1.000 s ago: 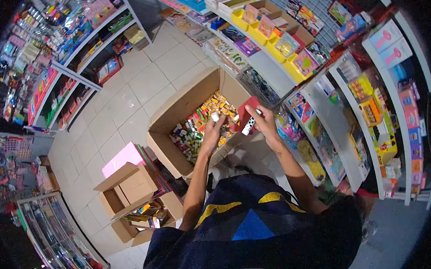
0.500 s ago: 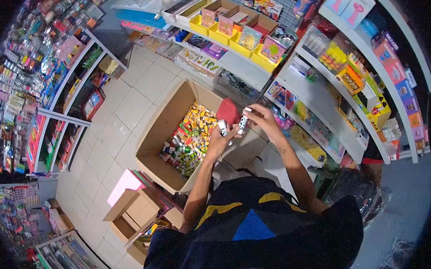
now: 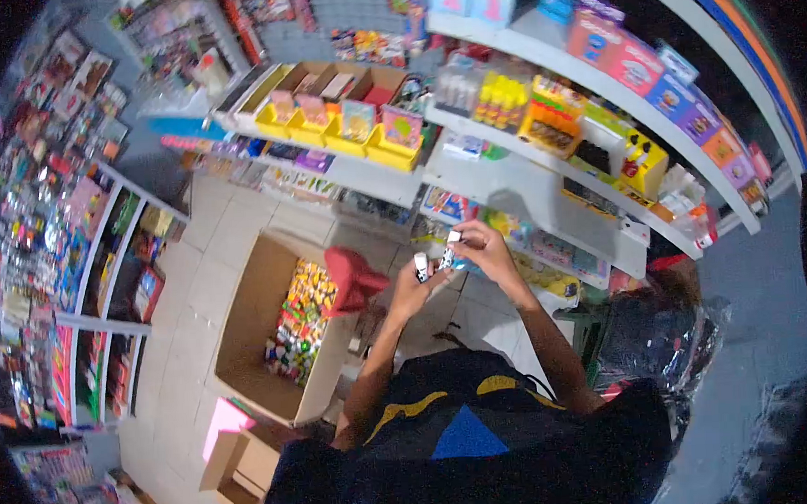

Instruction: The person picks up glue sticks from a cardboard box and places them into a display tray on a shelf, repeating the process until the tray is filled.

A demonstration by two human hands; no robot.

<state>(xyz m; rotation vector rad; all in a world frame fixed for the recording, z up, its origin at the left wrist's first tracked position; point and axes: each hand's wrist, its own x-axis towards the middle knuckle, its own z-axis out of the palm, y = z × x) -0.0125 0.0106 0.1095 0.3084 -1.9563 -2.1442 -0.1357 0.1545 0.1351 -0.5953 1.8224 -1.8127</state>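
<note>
My left hand point(image 3: 413, 293) is closed around a small white tube point(image 3: 422, 266) with black patches. A similar black-and-white patterned tube point(image 3: 446, 254) is pinched by my right hand point(image 3: 481, 246), close beside my left fingertips. The kind of these small tubes is too small to make out. Left of my hands stands a big open cardboard box point(image 3: 323, 373) with many small colourful packs point(image 3: 299, 317) in it. A red stool-like object point(image 3: 355, 280) is at the box's right edge, near my left hand.
Shelves point(image 3: 500, 169) with toys and boxes curve round ahead and to the right. Yellow bins point(image 3: 334, 142) line the shelf at the back. A smaller open carton point(image 3: 237, 471) lies at lower left. Plastic-wrapped goods point(image 3: 654, 339) are at my right.
My view has turned to the right, so the big box and red object now appear further left and lower. Both hands still hold the patterned tubes close together.
</note>
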